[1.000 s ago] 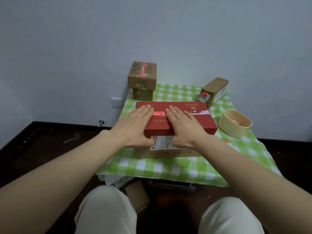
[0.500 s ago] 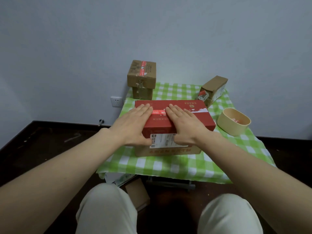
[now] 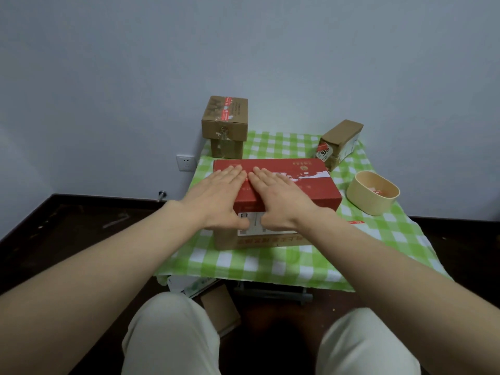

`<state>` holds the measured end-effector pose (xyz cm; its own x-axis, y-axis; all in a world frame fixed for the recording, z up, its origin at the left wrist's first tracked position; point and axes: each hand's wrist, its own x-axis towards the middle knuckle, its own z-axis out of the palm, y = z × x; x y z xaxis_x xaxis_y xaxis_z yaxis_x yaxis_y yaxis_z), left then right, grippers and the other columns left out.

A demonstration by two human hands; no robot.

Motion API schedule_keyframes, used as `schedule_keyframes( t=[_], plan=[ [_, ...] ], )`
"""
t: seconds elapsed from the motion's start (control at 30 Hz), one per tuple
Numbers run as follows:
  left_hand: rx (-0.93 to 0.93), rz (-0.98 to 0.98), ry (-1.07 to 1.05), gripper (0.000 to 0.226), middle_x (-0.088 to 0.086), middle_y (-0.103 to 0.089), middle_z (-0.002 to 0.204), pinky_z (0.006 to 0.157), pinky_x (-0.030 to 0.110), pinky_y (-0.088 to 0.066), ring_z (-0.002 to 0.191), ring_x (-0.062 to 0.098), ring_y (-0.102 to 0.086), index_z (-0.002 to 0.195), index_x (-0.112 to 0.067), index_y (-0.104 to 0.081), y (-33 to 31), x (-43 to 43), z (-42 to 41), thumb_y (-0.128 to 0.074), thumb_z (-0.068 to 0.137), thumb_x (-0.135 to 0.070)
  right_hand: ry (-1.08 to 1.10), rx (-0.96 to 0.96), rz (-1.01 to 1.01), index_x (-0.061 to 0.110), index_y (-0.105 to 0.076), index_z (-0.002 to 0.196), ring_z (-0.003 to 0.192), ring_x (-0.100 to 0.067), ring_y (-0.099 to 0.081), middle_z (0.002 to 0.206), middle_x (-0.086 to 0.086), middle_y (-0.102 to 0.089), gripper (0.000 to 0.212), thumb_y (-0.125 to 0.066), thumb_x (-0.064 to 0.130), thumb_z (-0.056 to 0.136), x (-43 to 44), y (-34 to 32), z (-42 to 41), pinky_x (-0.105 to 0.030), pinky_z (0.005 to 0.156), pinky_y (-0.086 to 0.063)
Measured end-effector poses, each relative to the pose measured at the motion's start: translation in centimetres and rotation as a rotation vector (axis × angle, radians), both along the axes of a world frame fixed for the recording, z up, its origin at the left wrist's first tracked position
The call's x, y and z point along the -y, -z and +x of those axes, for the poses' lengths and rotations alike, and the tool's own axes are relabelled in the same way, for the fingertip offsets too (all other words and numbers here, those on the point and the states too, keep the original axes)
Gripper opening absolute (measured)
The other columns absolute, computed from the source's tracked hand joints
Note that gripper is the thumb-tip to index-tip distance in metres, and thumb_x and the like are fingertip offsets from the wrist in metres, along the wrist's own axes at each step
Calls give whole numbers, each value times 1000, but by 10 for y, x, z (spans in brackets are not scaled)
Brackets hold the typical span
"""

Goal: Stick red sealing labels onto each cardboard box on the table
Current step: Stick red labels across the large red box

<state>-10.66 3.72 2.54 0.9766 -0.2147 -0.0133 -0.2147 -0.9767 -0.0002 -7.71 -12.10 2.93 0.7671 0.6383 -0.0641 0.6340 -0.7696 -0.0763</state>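
Note:
A wide cardboard box with a red top point(image 3: 305, 185) sits in the middle of the green checked table point(image 3: 270, 261). My left hand point(image 3: 216, 196) and my right hand point(image 3: 281, 198) lie flat on its top, fingers straight and almost touching, thumbs down over the front face by a white shipping label point(image 3: 254, 226). The red sealing label under them is mostly hidden. Two stacked brown boxes point(image 3: 226, 123) stand at the back left, the upper one bearing a red label point(image 3: 227, 110). A small brown box point(image 3: 339, 142) lies tilted at the back right.
A beige oval tub point(image 3: 372, 192) holding red labels stands to the right of the red box. One loose red label point(image 3: 355, 222) lies on the cloth near my right forearm. A wall socket point(image 3: 185, 162) is left of the table. Cardboard lies on the floor under the table point(image 3: 219, 307).
My two hands have slid closer together on the box top, so the red label between them is now covered. The view has shifted slightly.

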Motion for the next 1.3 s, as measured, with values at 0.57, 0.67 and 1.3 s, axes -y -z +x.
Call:
schedule_keyframes(
  t=[0.57,0.67,1.3],
  plan=[
    [-222,-1285,-669,40,12,-65,114,77,27,-48,95,21,-62,119,-6,-59,-1,-14,6,-54,93,-36,862,-485,879,5,-58,101,91,-26,-58,97,-11,-61,27,-46,28,93,71,-6,38,-43,91,-48],
    [-125,-1315,-617,31,9,-68,108,76,26,-48,87,18,-64,115,-6,-62,-8,-16,5,-66,87,-21,834,-455,1005,12,-56,81,81,-23,-55,86,-7,-56,20,-48,26,93,74,-11,39,-39,81,-51],
    [-112,-1620,-678,31,-9,-61,49,67,31,-39,65,12,-51,79,-20,-60,24,-9,-29,-36,96,-29,848,-751,1286,19,-56,77,76,-17,-52,78,1,-59,21,-42,33,85,94,48,10,-35,80,-39]
  ],
)
